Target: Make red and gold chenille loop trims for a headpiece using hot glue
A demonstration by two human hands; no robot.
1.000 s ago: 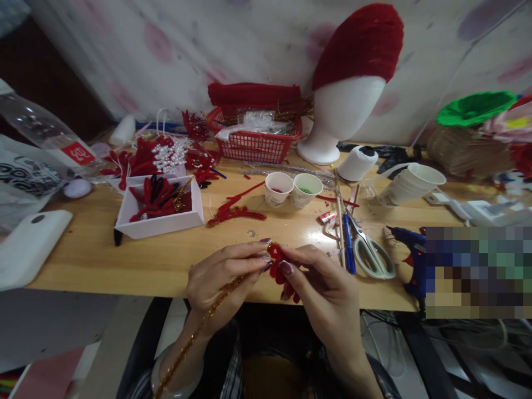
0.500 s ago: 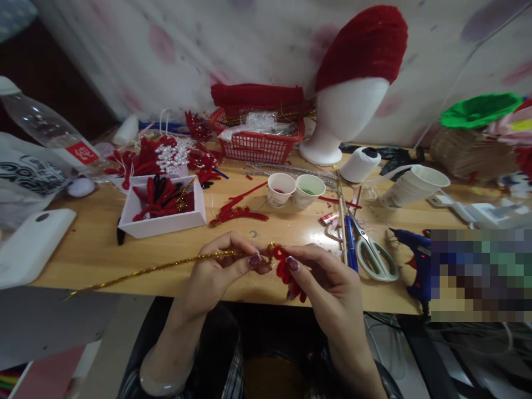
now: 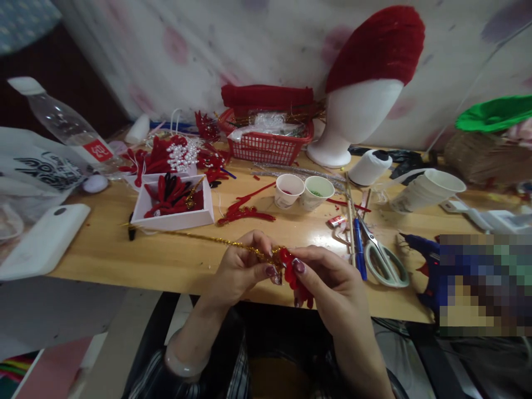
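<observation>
Near the table's front edge, my left hand (image 3: 245,271) pinches a gold tinsel pipe cleaner (image 3: 208,239) between thumb and fingers. Its long free end runs out to the left, toward the white box. The other end curls beside a red looped pipe-cleaner piece (image 3: 290,271). Thumb and fingers of my right hand (image 3: 328,277) are closed on that red piece, whose lower loops hang beneath the fingers. Both hands nearly meet, and the exact join between gold and red is partly hidden by the fingertips.
Beyond my hands stand a white box (image 3: 174,220) of red and black pieces, two paper cups (image 3: 290,194), a red basket (image 3: 266,151) and a foam head (image 3: 353,119). Scissors (image 3: 384,260), a blue pen (image 3: 359,255) and a glue gun (image 3: 426,255) lie to the right.
The gold pipe cleaner's free end has swung upward from the table's front edge to near the white box. My left hand has shifted around the curl. The whole view has slid slightly.
</observation>
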